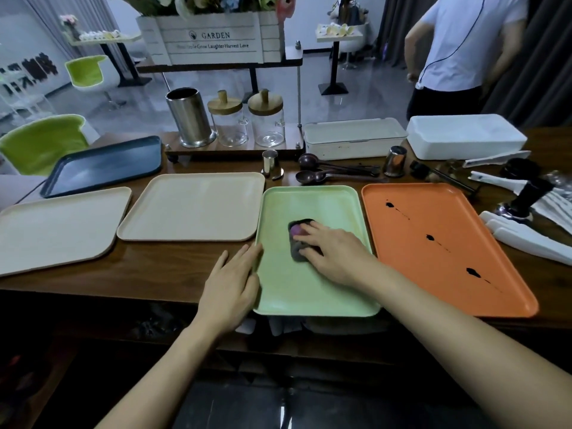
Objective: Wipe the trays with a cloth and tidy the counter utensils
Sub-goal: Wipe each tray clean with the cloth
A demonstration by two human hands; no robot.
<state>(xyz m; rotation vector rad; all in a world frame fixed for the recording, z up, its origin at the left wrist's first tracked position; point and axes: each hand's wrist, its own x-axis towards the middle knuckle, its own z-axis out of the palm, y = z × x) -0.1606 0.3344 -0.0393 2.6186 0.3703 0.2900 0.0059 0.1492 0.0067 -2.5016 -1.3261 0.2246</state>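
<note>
Farthest left of the green tray (pixel 312 292) lies a matte beige tray (pixel 58 227) with rounded corners. A glossy dark blue tray (pixel 105 165) sits behind it, and a second beige tray (pixel 195 205) lies just beside the green one. All of them rest on a dark wooden counter (pixel 148 267).

The left hand (pixel 230 280) lies flat on the wood with its fingers straight and together. Its fingertips touch the green tray's left rim and it holds nothing.

The green tray is a smooth rounded rectangle with a raised lip. Its long axis runs from the counter's front edge away toward the back, and its near short end reaches that edge.

A small crumpled cloth (pixel 298 243), dark grey with a purple patch, sits near the tray's middle. It is slightly longer along the tray's length.

The right hand (pixel 335 255) comes in from the tray's right side. Its fingers are spread and only slightly bent, and they press down on top of the cloth. The cloth lies under the fingertips, to the left of the palm.

Behind the green tray lie two dark wooden spoons (pixel 322 176), their handles pointing right.

To the right, just beside it, a glossy orange tray (pixel 433 218) lies at a slight angle. It bears three black blotches (pixel 429 237) in a line along its length.

Farther right lie white plastic utensils (pixel 526 239).
</note>
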